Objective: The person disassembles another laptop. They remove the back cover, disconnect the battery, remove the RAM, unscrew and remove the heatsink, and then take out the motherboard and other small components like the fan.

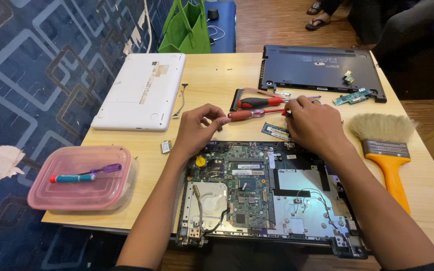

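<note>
An opened laptop chassis (297, 200) with its green motherboard (244, 193) exposed lies at the table's near edge. My left hand (197, 128) rests at the chassis's far left corner, fingertips pinched on the handle of a small red screwdriver (247, 114). My right hand (310, 123) curls over the far edge of the chassis, fingers closed near the screwdriver's tip end; what it grips is hidden. A larger red-and-black screwdriver (259, 102) lies just beyond. A green memory stick (276, 132) sits beside my right hand.
A closed white laptop (141, 90) lies at far left, a dark bottom cover (322, 70) with small circuit boards at far right. An orange-handled brush (385, 150) is on the right. A pink lidded box (79, 178) carries a blue-purple screwdriver. Green bag behind; a person's sandalled feet beyond.
</note>
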